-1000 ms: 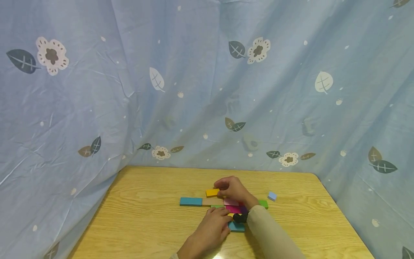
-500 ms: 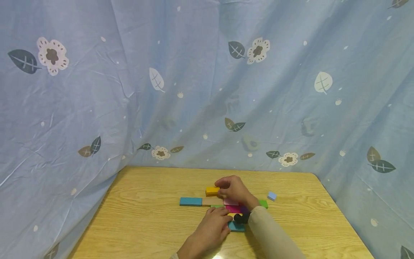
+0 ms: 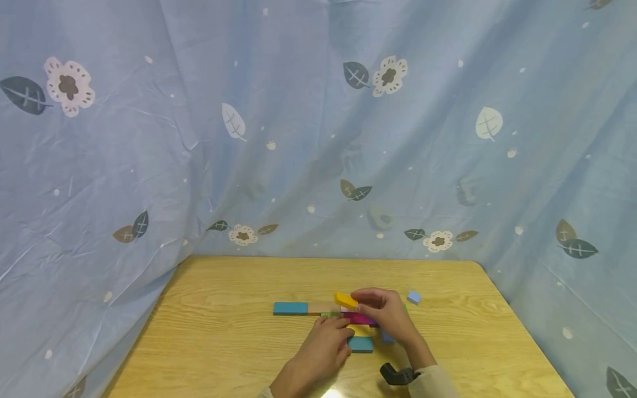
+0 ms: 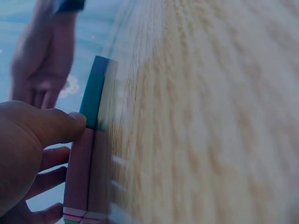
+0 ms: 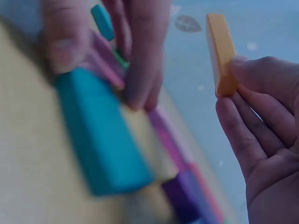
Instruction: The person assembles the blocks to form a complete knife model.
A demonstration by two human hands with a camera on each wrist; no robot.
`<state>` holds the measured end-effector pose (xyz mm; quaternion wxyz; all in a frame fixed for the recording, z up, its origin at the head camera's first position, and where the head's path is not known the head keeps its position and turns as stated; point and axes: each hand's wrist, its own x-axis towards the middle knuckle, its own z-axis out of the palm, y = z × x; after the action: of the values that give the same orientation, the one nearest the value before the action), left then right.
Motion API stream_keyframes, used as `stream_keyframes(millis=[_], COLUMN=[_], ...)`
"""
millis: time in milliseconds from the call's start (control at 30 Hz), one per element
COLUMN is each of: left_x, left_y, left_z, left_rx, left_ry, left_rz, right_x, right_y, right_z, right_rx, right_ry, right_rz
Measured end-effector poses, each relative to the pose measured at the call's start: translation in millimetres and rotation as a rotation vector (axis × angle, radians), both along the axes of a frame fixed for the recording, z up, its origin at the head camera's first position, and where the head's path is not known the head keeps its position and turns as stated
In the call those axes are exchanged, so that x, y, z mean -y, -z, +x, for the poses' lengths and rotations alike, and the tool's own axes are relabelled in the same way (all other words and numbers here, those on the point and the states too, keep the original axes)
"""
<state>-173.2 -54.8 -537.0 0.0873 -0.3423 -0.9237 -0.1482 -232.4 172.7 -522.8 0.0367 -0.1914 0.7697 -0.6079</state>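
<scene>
My right hand (image 3: 390,318) pinches an orange block (image 3: 346,300) between thumb and fingers, tilted above the far side of the laid blocks. In the right wrist view the orange block (image 5: 223,56) stands on end in the grip. My left hand (image 3: 322,348) rests at the left side of the nearer blocks, its fingers spread loosely. Beside it lie a yellow block (image 3: 361,330) and a teal block (image 3: 360,345), with a magenta block (image 3: 357,319) farther back. The left wrist view has the left thumb touching the blocks' side, near a pink block (image 4: 78,168).
A blue block (image 3: 290,308) and a tan block (image 3: 322,308) extend the back row leftward. A small light-blue block (image 3: 414,297) lies apart at the right, and a periwinkle block (image 3: 387,336) sits under the right wrist. A patterned curtain (image 3: 308,166) surrounds the wooden table (image 3: 219,342).
My right hand has lifted the orange block and drawn it right and nearer, turning it to a slant. The right forearm has pulled back. My left hand stays in place.
</scene>
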Motion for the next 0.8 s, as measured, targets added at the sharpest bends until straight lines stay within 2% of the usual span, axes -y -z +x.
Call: stream_keyframes(millis=[167,333,533,800], left_x=[-0.7,-1.0,0.1,0.0], left_y=[0.2,1.8,1.2,-0.3], left_z=[-0.4,-0.9,-0.2,1.5], left_rx=[0.0,0.027,0.048,0.049], left_ry=[0.01,0.002,0.001,-0.005], left_rz=[0.028,0.048,0.043,0.021], right_x=[-15.2,-25.7,-38.6,-66.0], right_y=[16.3,26.8,28.3,21.4], right_z=[21.7,36.0,48.0,54.7], right_rx=[0.048,0.075,0.128,0.085], right_ry=[0.025,0.067,0.104,0.141], right_rz=[-0.044,-0.023,0.004,0.105])
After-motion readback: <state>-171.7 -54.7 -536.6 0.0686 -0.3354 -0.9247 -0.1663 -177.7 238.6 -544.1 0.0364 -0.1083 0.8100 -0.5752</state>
